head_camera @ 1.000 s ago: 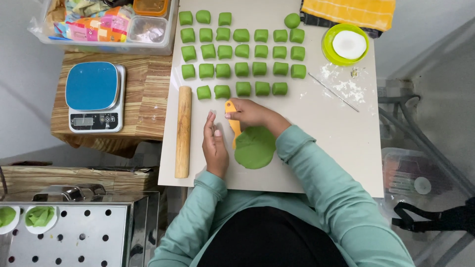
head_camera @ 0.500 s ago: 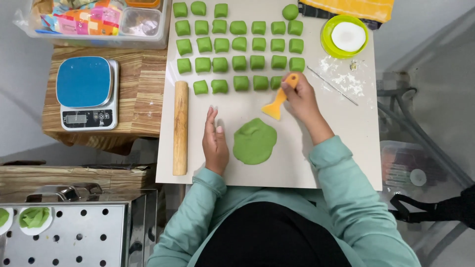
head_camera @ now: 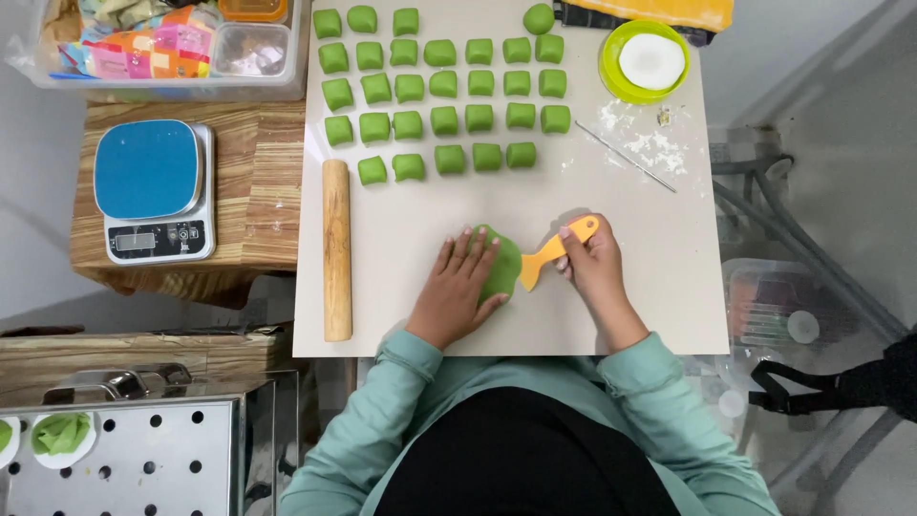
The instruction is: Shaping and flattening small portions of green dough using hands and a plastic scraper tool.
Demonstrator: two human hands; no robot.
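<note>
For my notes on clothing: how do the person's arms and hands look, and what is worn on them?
Both arms are covered by long, loose sleeves of pale mint green, gathered at the wrist cuffs. The left hand and the right hand are bare: no gloves. No rings, watch or bracelets can be made out.

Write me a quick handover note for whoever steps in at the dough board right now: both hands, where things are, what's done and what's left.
Left hand: flat on the flattened green dough disc, covering most of it.
Right hand: gripping the orange scraper, its wide end at the disc's right edge.
On the board: rows of cut green dough pieces at the far side, one round ball near the green bowl, wooden rolling pin lying idle at the left edge.
Done: one piece flattened into a disc.
Left: the cut pieces are still unflattened.
</note>
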